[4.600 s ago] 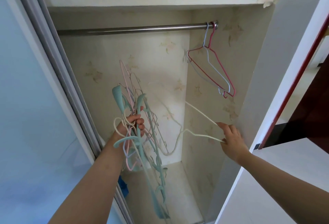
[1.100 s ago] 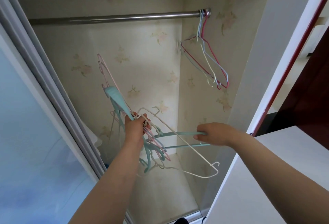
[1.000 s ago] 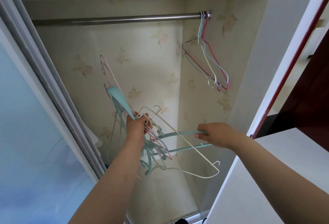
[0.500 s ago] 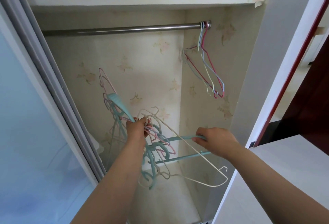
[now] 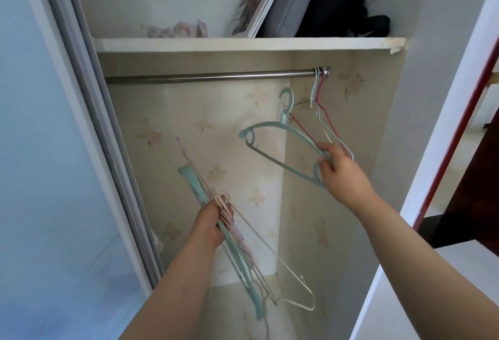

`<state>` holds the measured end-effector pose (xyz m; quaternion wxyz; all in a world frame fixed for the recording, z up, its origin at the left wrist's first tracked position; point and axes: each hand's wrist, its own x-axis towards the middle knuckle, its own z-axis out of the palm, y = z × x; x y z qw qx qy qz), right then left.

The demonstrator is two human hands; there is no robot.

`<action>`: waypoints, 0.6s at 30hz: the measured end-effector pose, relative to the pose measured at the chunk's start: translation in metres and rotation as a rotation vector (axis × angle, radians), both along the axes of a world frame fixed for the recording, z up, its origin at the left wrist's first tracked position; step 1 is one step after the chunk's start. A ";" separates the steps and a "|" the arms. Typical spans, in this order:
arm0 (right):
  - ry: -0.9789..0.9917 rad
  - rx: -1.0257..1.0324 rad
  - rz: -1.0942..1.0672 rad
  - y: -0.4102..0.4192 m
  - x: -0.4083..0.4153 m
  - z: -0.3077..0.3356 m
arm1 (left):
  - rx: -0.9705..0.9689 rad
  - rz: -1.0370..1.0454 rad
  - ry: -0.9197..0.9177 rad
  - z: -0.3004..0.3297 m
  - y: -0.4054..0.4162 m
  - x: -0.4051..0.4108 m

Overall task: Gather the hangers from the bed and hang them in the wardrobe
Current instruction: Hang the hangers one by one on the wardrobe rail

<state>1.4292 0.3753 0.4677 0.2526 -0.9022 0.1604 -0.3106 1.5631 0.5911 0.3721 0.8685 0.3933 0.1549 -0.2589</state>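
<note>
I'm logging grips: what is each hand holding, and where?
Right hand grips the teal plastic hanger by one shoulder end. Left hand clutches the hanger bundle around its middle.

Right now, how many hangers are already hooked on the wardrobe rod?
3, all wire, bunched at the rod's right end by the side wall: a pale green one, a light blue one and a red one. Their hooks overlap, so another could be hidden.

Likely a home bedroom: a sliding-door wardrobe [image 5: 337,204] with a hanging rail [image 5: 210,77] and cluttered shelf [image 5: 243,43].
</note>
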 end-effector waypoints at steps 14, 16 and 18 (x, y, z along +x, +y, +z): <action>0.049 -0.051 -0.136 -0.019 0.076 0.059 | 0.066 -0.200 -0.141 0.006 0.007 0.000; 0.026 -0.010 -0.200 -0.031 0.077 0.059 | 0.057 -0.269 -0.146 0.006 0.011 0.003; 0.000 0.029 -0.263 -0.046 0.077 0.056 | 0.055 -0.339 -0.142 0.006 0.014 0.005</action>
